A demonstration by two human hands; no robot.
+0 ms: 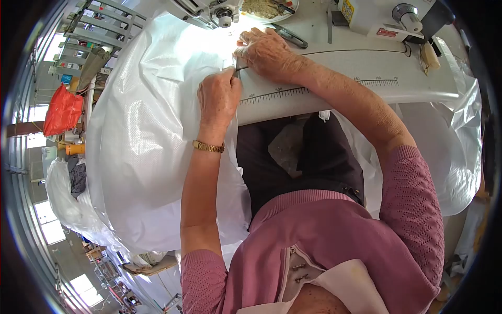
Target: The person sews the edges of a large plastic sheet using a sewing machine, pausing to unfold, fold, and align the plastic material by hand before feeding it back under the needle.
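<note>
A large white woven plastic sheet (141, 125) drapes over the left side of the table and down beside my lap. My left hand (219, 97) is closed on its right edge, thumb and forefinger pinched together and pointing away from me. Farther up, my right hand (269, 55) has its fingers bent and gathered at the same edge, in the bright light by the sewing machine head (224, 17). Glare washes out the material at its fingertips. A pair of thread snips (290, 36) lies just beyond my right hand.
A dish (272, 15) with crumbly contents stands at the back. The sewing machine body (381, 21) with its dial is at the back right. A printed ruler scale (277, 94) runs along the table's front edge. More clear plastic (444, 152) hangs at the right.
</note>
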